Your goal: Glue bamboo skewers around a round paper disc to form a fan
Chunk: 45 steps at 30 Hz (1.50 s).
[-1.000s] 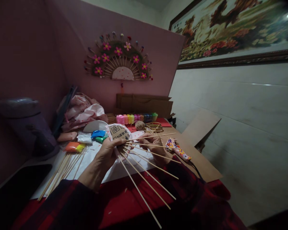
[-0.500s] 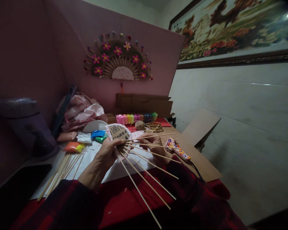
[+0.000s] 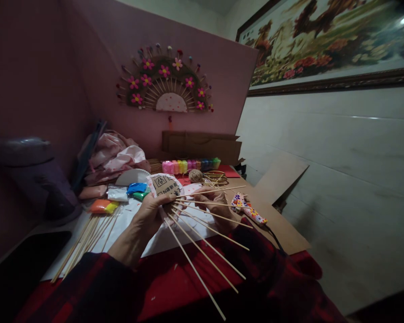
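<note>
My left hand (image 3: pixel 151 214) is closed on a rounded cardboard piece (image 3: pixel 166 183) with printed characters and a pale cloth edge, its thumb pressing on the front. From that piece several thin wooden sticks (image 3: pixel 205 242) fan out to the right and toward me. Behind the upper sticks, my right hand (image 3: pixel 212 202) has its fingers pinched together beside one of them; sticks partly cover the fingers, and whether they grip anything cannot be made out. A flower-patterned glue gun (image 3: pixel 249 210) lies just right of my right hand.
Loose sticks (image 3: pixel 84 242) lie at the left on white paper, below clay packets (image 3: pixel 103 206). Farther back are a twine ball (image 3: pixel 195 175), scissors (image 3: pixel 217 178) and a row of coloured clay (image 3: pixel 190 166). A flowered fan (image 3: pixel 171 102) hangs on the pink panel.
Almost nothing differs. The whole view has shifted very slightly; both hands keep their places around the cardboard piece and its sticks.
</note>
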{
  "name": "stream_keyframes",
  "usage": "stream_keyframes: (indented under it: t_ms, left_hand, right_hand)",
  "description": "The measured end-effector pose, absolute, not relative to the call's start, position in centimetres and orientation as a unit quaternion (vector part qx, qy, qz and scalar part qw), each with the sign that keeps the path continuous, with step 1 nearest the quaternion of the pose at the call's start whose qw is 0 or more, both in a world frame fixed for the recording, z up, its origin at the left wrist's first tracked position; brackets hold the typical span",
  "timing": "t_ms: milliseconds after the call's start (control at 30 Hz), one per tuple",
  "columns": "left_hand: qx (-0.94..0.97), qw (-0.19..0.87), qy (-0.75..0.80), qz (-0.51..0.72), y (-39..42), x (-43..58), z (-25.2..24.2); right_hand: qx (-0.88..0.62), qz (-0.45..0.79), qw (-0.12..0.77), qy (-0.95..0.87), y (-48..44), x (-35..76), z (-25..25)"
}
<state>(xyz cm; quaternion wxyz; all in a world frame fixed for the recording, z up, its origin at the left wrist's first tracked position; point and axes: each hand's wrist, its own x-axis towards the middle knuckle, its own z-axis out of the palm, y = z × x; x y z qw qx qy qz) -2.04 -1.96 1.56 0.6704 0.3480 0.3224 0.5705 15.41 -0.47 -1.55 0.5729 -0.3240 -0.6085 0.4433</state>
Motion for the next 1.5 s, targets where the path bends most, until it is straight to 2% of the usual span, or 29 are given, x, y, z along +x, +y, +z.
stream_keyframes:
  t_ms: [1500]
  left_hand:
    - [0.291, 0.676, 0.349, 0.58, -1.83, -2.07, 1.94]
  right_hand:
    - [-0.341, 0.464, 0.562, -0.594, -0.45, 15.32, -1.28]
